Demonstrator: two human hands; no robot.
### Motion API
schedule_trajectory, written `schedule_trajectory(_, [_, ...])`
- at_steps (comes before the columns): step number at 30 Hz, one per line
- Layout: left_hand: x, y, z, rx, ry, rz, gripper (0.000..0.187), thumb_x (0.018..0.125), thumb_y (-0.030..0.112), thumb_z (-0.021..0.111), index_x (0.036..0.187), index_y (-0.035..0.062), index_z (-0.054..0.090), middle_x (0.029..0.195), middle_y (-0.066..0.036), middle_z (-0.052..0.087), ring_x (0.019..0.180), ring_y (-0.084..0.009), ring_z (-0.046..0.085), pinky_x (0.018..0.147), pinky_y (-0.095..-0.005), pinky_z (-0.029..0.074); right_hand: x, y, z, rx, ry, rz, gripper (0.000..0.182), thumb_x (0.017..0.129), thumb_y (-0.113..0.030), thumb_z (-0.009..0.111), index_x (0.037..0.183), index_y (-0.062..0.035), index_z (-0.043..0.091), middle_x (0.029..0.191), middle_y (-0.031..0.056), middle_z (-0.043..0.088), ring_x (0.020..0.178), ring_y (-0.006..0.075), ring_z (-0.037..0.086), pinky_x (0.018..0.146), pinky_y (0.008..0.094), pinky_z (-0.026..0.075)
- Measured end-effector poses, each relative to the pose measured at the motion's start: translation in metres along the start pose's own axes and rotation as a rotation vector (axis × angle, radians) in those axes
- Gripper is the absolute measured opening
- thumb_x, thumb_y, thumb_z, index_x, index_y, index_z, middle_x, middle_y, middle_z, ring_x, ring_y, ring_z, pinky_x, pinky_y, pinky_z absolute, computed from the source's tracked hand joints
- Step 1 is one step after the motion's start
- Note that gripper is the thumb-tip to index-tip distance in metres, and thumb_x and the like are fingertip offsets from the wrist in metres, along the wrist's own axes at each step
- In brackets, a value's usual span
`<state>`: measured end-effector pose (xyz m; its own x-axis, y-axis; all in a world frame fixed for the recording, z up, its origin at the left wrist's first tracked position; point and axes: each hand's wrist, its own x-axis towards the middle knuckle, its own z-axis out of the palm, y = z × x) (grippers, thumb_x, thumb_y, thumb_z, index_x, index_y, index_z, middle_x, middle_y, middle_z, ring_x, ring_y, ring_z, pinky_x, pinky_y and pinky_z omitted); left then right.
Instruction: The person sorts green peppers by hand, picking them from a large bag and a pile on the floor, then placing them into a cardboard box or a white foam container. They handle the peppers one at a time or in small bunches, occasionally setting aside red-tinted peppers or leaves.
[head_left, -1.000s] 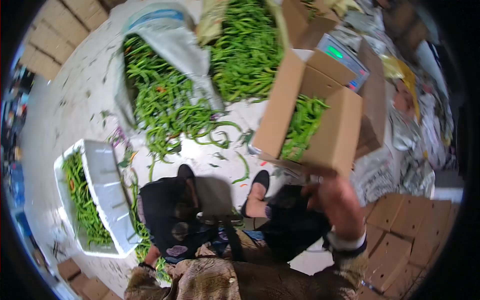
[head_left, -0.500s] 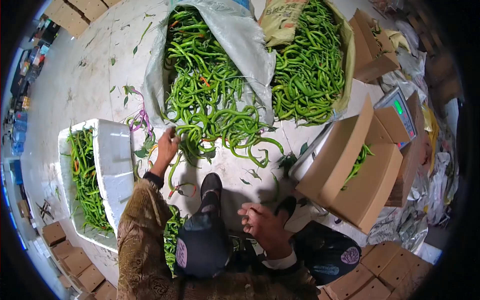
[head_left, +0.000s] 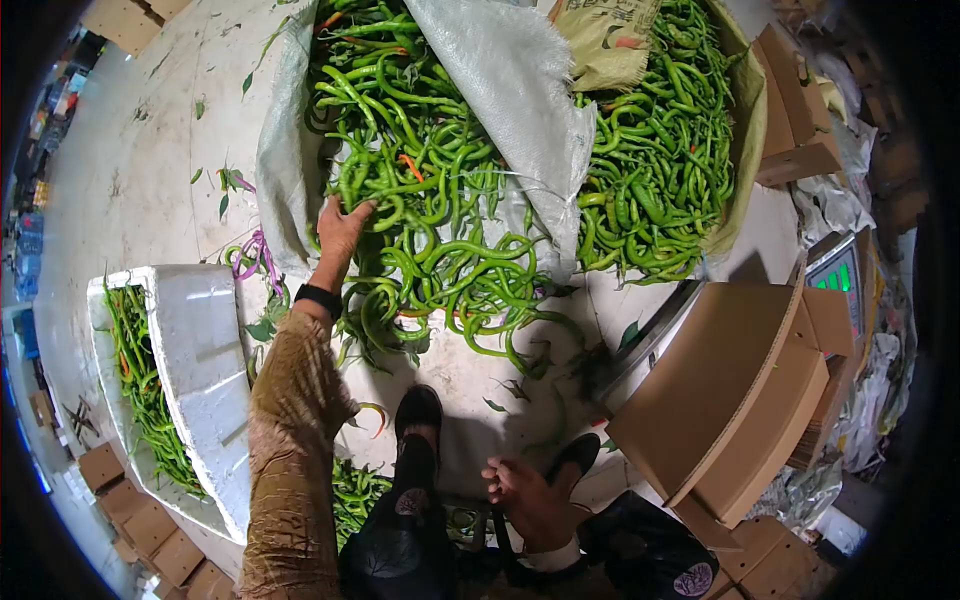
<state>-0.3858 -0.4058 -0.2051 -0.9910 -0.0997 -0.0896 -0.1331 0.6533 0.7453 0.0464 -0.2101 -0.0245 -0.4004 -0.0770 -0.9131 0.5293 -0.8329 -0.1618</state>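
My left hand (head_left: 342, 230) reaches into the mouth of a white woven sack (head_left: 500, 60). Its thumb and fingers close around green chili peppers (head_left: 440, 185) at the sack's left side; the fingertips are partly hidden among them. A tangle of long green peppers (head_left: 480, 270) spills from the sack onto the floor. Near my right knee, my right hand (head_left: 525, 495) hangs with its fingers curled inward, and whatever may be inside them is hidden. Below my left forearm lies another heap of green peppers (head_left: 355, 490), partly covered by my leg.
A yellowish sack (head_left: 745, 150) full of peppers stands right of the white one. An open cardboard box (head_left: 690, 370) sits by a scale with a green display (head_left: 835, 275). At left, a white foam box (head_left: 205, 340) holds peppers. Stacked cartons (head_left: 150, 520) stand lower left.
My left hand has moved forward, from the loose peppers at the sack's mouth to those inside it. My right hand stays near my knee. The view has shifted, and the cardboard box appears turned.
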Motion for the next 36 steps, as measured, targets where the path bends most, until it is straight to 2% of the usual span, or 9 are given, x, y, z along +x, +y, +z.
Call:
schedule_trajectory(1, [0.0,0.015,-0.008,-0.162,-0.174,-0.017,0.071,0.069,0.044,0.081,0.123,0.0042,0.057,0.109,-0.021,0.059,0.103,-0.0383,0.056,0.092,-0.0451,0.045,0.003,0.001,0.002,0.005,-0.003,0.004,0.025,0.097,-0.017,0.058,0.115,0.0009,0.059,0.1,0.0098,0.064,0.08,0.0158,0.059,0.068,0.0298,0.05])
schedule_trajectory(6, [0.019,0.016,0.014,0.061,0.168,0.569,0.064,0.067,0.044,0.083,0.104,-0.0054,0.063,0.085,-0.02,0.064,0.086,-0.0351,0.062,0.081,-0.0421,0.049,0.01,-0.001,0.005,-0.049,0.015,-0.001,0.029,0.098,-0.02,0.057,0.117,0.0021,0.058,0.101,0.0102,0.063,0.083,0.0161,0.057,0.073,0.0311,0.048])
schedule_trajectory(8, [0.023,0.026,0.014,0.242,-0.304,-0.026,0.073,0.066,0.043,0.084,0.114,-0.0069,0.059,0.081,-0.019,0.064,0.078,-0.0353,0.063,0.073,-0.0414,0.051,0.011,0.001,0.003,-0.065,0.025,0.001,0.03,0.098,-0.021,0.058,0.117,0.0023,0.058,0.101,0.0101,0.063,0.084,0.0163,0.057,0.073,0.0316,0.048])
schedule_trajectory(9, [0.016,0.023,0.024,0.212,-0.197,-0.019,0.076,0.066,0.039,0.085,0.122,-0.0028,0.057,0.08,-0.02,0.066,0.069,-0.0351,0.063,0.064,-0.0413,0.051,0.012,0.002,0.003,-0.074,0.028,-0.001,0.031,0.098,-0.022,0.058,0.116,0.0024,0.058,0.101,0.01,0.063,0.084,0.0165,0.057,0.074,0.0321,0.048])
schedule_trajectory(13, [-0.035,0.053,0.023,0.269,-0.184,0.632,0.083,0.065,0.035,0.084,0.137,0.0135,0.049,0.095,-0.02,0.064,0.088,-0.0377,0.06,0.08,-0.0436,0.049,0.014,0.003,0.007,-0.042,0.03,0.0,0.032,0.098,-0.021,0.058,0.119,0.0023,0.057,0.103,0.0099,0.063,0.086,0.0162,0.057,0.075,0.0316,0.048])
schedule_trajectory(19, [-0.04,0.054,0.007,0.364,-0.478,0.419,0.091,0.064,0.022,0.085,0.142,0.0116,0.04,0.107,-0.021,0.063,0.104,-0.0403,0.059,0.09,-0.043,0.048,0.012,-0.002,0.01,-0.105,-0.027,0.002,0.038,0.099,-0.027,0.055,0.124,0.0006,0.053,0.106,0.008,0.061,0.089,0.0151,0.055,0.078,0.0306,0.047])
schedule_trajectory(22, [-0.046,0.064,0.001,-0.276,-0.454,0.146,0.071,0.071,0.007,0.075,0.136,0.0041,0.047,0.121,-0.016,0.063,0.107,-0.0222,0.061,0.094,-0.0306,0.045,0.009,-0.002,0.008,-0.08,-0.033,-0.015,0.038,0.1,-0.03,0.053,0.124,0.0,0.054,0.107,0.0076,0.06,0.089,0.0148,0.054,0.079,0.0308,0.046])
schedule_trajectory(29, [-0.111,0.172,-0.092,-0.775,-0.661,-0.138,0.057,0.079,-0.001,0.063,0.134,-0.0015,0.047,0.12,-0.008,0.062,0.107,-0.0163,0.058,0.093,-0.0273,0.046,-0.004,0.004,0.022,-0.036,-0.124,-0.049,0.032,0.1,-0.024,0.051,0.123,-0.0018,0.054,0.106,0.0065,0.059,0.086,0.0141,0.052,0.078,0.0299,0.044])
schedule_trajectory(36, [-0.139,0.218,-0.145,-0.798,-0.646,-0.072,0.057,0.079,-0.007,0.063,0.134,-0.0021,0.047,0.121,-0.008,0.061,0.104,-0.0166,0.059,0.09,-0.0277,0.048,-0.039,-0.007,0.033,-0.067,-0.186,-0.184,0.028,0.1,-0.019,0.051,0.121,-0.0006,0.055,0.102,0.0058,0.06,0.084,0.0112,0.052,0.076,0.0253,0.043])
